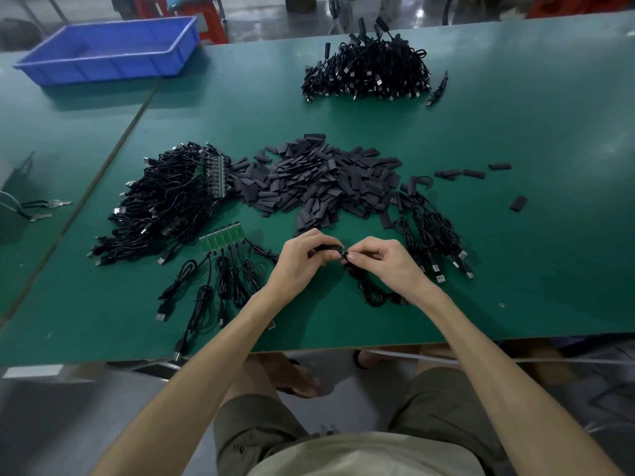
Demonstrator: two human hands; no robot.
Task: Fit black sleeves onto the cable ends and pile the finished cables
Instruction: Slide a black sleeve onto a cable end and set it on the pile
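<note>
Pinching a short black sleeve (328, 248) between thumb and curled fingers, the left hand (302, 259) is holding it just above the green-topped work table (515, 139). The sleeve's long axis is running left to right, and its right end is pointing at the right hand (381, 261). That hand is gripping the tip of a thin black cable (369, 292) right against the sleeve's mouth. The rest of the cable is trailing in loops toward the table's near edge. Just beyond the hands, a heap of loose black sleeves (319, 180) is lying. A tangled bundle of black cables with green boards (165, 207) is sitting to its left. A pile of sleeved black cables (367, 72) is resting farther back, and a blue plastic tray (110, 49) is sitting at the far left.
</note>
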